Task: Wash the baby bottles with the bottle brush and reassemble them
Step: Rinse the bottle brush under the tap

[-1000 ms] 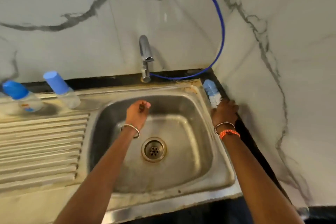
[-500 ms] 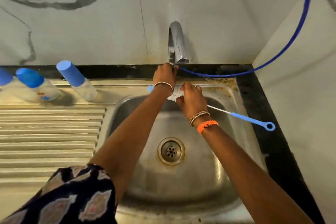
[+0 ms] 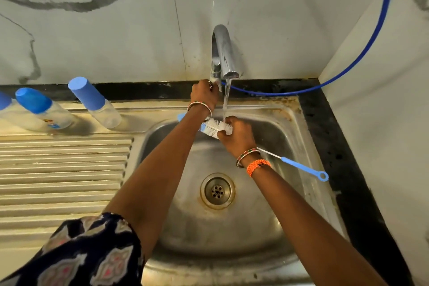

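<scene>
Three baby bottles (image 3: 44,111) wait; right hand (image 3: 236,133) grips one bottle brush (image 3: 214,127), left hand (image 3: 204,95) grips tap (image 3: 222,53).

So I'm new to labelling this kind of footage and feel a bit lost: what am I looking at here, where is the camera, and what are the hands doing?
There is no machine here, only a person's two bare arms. The camera sits on the person's head and looks down, so the arms reach in from the bottom of the picture. Below is a steel sink with a ribbed draining board on its left. The left hand grips the tap handle at the base of the tap, and water runs from the spout. The right hand holds a bottle brush by its white bristles under the stream; its blue handle sticks out to the right. Three baby bottles with blue caps stand on the sink's back edge, untouched.
</scene>
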The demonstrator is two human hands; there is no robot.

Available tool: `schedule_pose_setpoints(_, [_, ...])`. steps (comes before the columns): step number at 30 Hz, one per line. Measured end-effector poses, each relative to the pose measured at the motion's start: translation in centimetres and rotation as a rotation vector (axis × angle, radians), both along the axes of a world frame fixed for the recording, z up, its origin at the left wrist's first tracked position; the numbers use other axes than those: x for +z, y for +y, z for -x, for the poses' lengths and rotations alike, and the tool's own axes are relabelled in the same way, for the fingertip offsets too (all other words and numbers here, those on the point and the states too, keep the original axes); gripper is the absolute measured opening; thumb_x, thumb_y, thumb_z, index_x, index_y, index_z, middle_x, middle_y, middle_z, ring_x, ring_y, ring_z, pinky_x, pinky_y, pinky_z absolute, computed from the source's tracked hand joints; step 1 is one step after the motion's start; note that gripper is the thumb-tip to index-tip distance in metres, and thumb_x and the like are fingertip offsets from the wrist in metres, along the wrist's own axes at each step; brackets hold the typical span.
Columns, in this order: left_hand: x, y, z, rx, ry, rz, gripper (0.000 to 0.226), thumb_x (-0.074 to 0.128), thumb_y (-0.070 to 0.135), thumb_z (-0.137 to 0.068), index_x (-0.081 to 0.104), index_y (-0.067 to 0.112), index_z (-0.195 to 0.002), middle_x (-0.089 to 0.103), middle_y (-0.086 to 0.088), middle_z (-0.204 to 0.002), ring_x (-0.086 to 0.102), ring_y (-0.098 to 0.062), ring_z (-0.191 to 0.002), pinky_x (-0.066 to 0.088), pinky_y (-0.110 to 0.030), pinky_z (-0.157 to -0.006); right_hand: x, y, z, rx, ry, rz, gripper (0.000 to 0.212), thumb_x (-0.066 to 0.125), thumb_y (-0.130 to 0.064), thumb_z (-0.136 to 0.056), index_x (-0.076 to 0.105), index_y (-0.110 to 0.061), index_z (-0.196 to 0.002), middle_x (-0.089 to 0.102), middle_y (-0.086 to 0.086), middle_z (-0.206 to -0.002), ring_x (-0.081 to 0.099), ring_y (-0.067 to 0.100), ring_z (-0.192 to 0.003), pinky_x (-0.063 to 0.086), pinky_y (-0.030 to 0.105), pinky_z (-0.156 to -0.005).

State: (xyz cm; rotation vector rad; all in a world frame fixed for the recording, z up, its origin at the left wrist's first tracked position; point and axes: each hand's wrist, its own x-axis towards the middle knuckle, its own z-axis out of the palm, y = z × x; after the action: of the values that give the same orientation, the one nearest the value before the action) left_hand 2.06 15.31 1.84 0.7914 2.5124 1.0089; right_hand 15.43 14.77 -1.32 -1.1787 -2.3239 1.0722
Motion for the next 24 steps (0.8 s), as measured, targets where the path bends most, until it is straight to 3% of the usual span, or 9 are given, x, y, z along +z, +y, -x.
schedule_pose_setpoints(5, [1.0,-2.0,0.7,-0.042,-0.010,0.034,0.029,0.052,0.025,-0.095,0.065,0.006,-0.113,0.066,-0.014,-0.112,0.060,-0.031,-0.103,0.039,-0.027,-0.078,0.6,-0.8,0.6,0.008,0.083,0.087,0.022,0.065,-0.009,-0.078,0.067,-0.002,-0.099,0.070,0.012,-0.095,0.065,0.024,-0.085,0.048,0.025,-0.074])
schedule_pose_setpoints(7, [0.4,-4.8,0.9,0.172,0.176,-0.089,0.025,0.051,0.014,-0.093,0.064,0.006,-0.113,0.065,-0.012,-0.113,0.059,-0.028,-0.107,0.041,-0.026,-0.085,1.2,-0.8,1.2,-0.035,0.178,0.190,0.020,0.066,-0.006,-0.078,0.067,-0.002,-0.098,0.067,0.008,-0.089,0.061,0.019,-0.079,0.045,0.021,-0.071])
schedule_pose_setpoints(9, [-0.6,-7.7,-0.4,0.523,0.185,-0.314,0.029,0.054,0.010,-0.091,0.058,0.003,-0.119,0.058,-0.014,-0.121,0.051,-0.028,-0.116,0.037,-0.027,-0.095,1.7,-0.6,1.6,-0.058,0.230,0.263,0.020,0.066,-0.003,-0.080,0.068,-0.001,-0.100,0.066,0.008,-0.088,0.060,0.018,-0.080,0.043,0.014,-0.068])
schedule_pose_setpoints(11, [-2.1,-9.4,-2.7,0.683,-0.146,-0.443,0.037,0.059,0.017,-0.091,0.051,0.003,-0.125,0.054,-0.014,-0.124,0.049,-0.027,-0.118,0.037,-0.028,-0.095,1.4,-0.4,1.5,-0.044,0.258,0.326,0.022,0.065,0.000,-0.081,0.068,0.001,-0.103,0.069,0.014,-0.096,0.063,0.021,-0.085,0.045,0.013,-0.066])
schedule_pose_setpoints(14, [-3.4,-9.6,-6.8,0.465,-0.950,-0.542,0.028,0.060,0.028,-0.091,0.056,0.009,-0.111,0.060,-0.007,-0.102,0.057,-0.020,-0.093,0.043,-0.029,-0.078,0.1,-0.6,0.0,-0.013,0.267,0.558,0.033,0.057,0.011,-0.085,0.061,0.003,-0.116,0.066,0.012,-0.103,0.060,0.015,-0.082,0.049,0.016,-0.066])
schedule_pose_setpoints(16, [-4.0,-9.4,-8.6,0.366,-1.275,-0.665,0.012,0.058,0.023,-0.093,0.059,0.013,-0.099,0.064,-0.003,-0.085,0.057,-0.013,-0.073,0.047,-0.025,-0.068,-0.6,-0.4,-1.1,0.015,0.266,0.646,0.041,0.053,0.016,-0.084,0.058,0.001,-0.122,0.064,0.011,-0.104,0.060,0.008,-0.077,0.052,0.015,-0.067])
schedule_pose_setpoints(18, [-4.7,-9.1,-9.0,0.394,-1.282,-0.740,0.005,0.058,0.011,-0.092,0.061,0.011,-0.096,0.068,-0.001,-0.077,0.061,-0.008,-0.063,0.052,-0.020,-0.062,-0.8,0.0,-1.7,0.046,0.241,0.660,0.045,0.054,0.018,-0.083,0.056,0.001,-0.124,0.064,0.011,-0.106,0.061,0.007,-0.079,0.054,0.015,-0.066])
schedule_pose_setpoints(21, [-4.9,-9.0,-8.6,0.457,-1.232,-0.723,0.010,0.059,0.001,-0.089,0.062,0.007,-0.096,0.068,-0.007,-0.086,0.065,-0.014,-0.071,0.055,-0.022,-0.063,-0.8,0.3,-1.9,0.000,0.218,0.664,0.044,0.058,0.018,-0.080,0.057,0.006,-0.122,0.064,0.017,-0.110,0.064,0.005,-0.066,0.054,0.015,-0.056])
schedule_pose_setpoints(24, [-4.4,-9.2,-9.0,0.490,-1.225,-0.691,0.026,0.059,-0.005,-0.088,0.060,-0.003,-0.113,0.070,-0.004,-0.069,0.067,-0.011,-0.056,0.057,-0.023,-0.054,-1.1,0.3,-2.7,-0.085,0.242,0.679,0.039,0.064,0.015,-0.079,0.060,0.009,-0.117,0.065,0.022,-0.107,0.063,0.001,-0.052,0.053,0.015,-0.052])
